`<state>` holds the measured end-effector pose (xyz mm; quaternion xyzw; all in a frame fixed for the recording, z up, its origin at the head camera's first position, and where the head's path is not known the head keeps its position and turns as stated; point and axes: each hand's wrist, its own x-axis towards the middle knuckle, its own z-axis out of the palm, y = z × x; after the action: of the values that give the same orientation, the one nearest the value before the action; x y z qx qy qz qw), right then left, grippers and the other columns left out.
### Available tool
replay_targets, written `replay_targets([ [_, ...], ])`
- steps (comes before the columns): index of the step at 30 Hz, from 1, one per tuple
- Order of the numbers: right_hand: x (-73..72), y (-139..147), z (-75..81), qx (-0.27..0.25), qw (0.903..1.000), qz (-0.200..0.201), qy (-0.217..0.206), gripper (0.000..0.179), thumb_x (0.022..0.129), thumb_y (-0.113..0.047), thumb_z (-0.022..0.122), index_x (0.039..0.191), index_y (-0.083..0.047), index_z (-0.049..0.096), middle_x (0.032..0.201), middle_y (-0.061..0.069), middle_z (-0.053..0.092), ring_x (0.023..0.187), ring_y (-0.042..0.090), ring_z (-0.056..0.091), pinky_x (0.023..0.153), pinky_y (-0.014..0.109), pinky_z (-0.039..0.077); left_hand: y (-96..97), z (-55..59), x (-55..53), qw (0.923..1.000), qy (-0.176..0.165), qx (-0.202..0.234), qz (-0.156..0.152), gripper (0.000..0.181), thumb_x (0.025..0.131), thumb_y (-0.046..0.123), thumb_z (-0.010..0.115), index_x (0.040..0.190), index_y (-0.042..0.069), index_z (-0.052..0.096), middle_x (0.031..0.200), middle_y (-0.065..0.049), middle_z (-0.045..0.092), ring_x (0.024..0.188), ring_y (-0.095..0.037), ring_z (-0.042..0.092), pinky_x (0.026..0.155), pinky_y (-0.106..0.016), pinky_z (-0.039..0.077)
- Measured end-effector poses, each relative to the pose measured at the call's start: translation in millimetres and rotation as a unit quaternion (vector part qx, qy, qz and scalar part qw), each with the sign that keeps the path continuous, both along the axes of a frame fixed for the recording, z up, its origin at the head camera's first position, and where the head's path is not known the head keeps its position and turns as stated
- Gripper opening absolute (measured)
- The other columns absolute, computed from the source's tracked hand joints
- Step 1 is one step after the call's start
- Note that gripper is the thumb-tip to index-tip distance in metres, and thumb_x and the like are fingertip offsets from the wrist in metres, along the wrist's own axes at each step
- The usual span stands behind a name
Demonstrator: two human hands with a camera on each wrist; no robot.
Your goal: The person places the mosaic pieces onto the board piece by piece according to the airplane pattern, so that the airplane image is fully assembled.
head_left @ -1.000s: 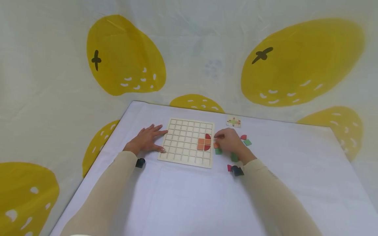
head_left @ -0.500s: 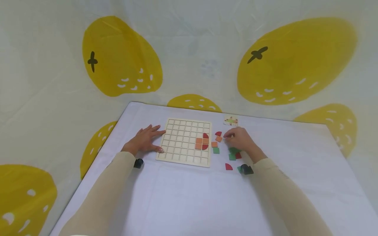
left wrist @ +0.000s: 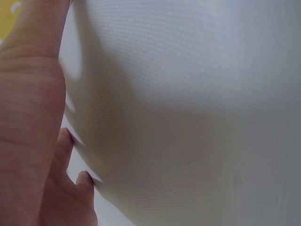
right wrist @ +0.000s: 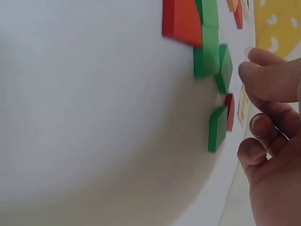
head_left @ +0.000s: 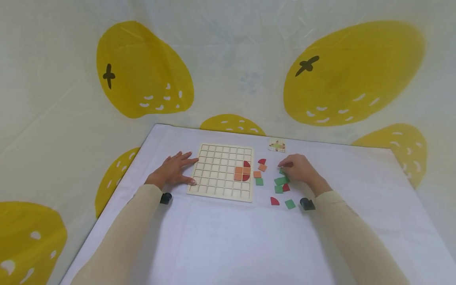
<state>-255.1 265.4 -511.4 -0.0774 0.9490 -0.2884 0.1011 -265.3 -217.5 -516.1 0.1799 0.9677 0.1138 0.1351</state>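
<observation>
A wooden grid board (head_left: 213,168) lies on the white table, with red quarter-circles (head_left: 246,178) and orange squares (head_left: 238,170) set in cells near its right side. My left hand (head_left: 172,170) is spread flat beside the board, thumb and fingertips at its left edge. Right of the board, my right hand (head_left: 300,170) hovers over loose green squares (head_left: 281,181), its fingers loosely bent. In the right wrist view, the thumb (right wrist: 263,80) and index finger come close together with nothing visible between them; green tiles (right wrist: 217,129) lie just beyond.
A small pattern card (head_left: 276,145) lies at the back. Loose orange tiles (head_left: 257,174) and a red quarter-circle (head_left: 262,161) are beside the board; another red quarter-circle (head_left: 274,201) and a green square (head_left: 290,204) lie nearer. A lemon-print cloth (head_left: 228,59) hangs behind.
My right hand has moved right, away from the board's edge to over the green tiles, uncovering loose red, orange and green pieces. My left hand has stayed at the board.
</observation>
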Motion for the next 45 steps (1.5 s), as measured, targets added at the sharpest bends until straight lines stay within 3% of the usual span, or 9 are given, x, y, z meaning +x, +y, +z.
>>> replay_targets([
  [8,3.0,12.7,1.8,0.020,0.9993,-0.006,-0.031,0.034,0.099,-0.007,0.062,0.131,-0.011,0.073,0.136,0.019,0.064,0.133,0.042,0.050,0.118,0.066,0.040,-0.9,3.5,1.0,0.9998,-0.015,0.004,0.011,0.103,0.075,0.067,0.082,0.162,0.036,0.036,0.177,-0.003,0.017,0.164,-0.040,0.006,0.130,-0.068,0.006],
  [24,2.7,8.7,-1.8,0.052,0.9978,0.001,-0.041,0.033,0.096,-0.019,0.072,0.129,-0.017,0.074,0.133,0.013,0.063,0.126,0.034,0.053,0.112,0.059,0.050,3.2,-3.3,0.4,0.9998,-0.013,-0.008,0.008,0.101,0.078,0.067,0.080,0.163,0.037,0.035,0.177,-0.004,0.018,0.164,-0.040,0.008,0.130,-0.068,0.009],
  [34,5.7,10.4,-4.9,0.059,0.9976,0.016,-0.032,0.035,0.096,-0.019,0.074,0.130,-0.013,0.071,0.134,0.015,0.064,0.129,0.037,0.053,0.114,0.062,0.047,2.5,-4.8,-0.2,0.9999,-0.008,-0.013,0.003,0.102,0.077,0.069,0.080,0.163,0.036,0.035,0.177,-0.004,0.018,0.164,-0.041,0.009,0.130,-0.069,0.010],
  [45,14.9,-1.4,-3.7,0.080,0.9962,0.004,-0.033,0.044,0.093,-0.029,0.078,0.131,-0.008,0.066,0.133,0.015,0.063,0.124,0.035,0.055,0.112,0.059,0.050,1.6,4.0,2.0,0.9999,-0.010,0.000,0.008,0.102,0.077,0.067,0.081,0.162,0.037,0.036,0.177,-0.003,0.018,0.164,-0.040,0.008,0.131,-0.068,0.007],
])
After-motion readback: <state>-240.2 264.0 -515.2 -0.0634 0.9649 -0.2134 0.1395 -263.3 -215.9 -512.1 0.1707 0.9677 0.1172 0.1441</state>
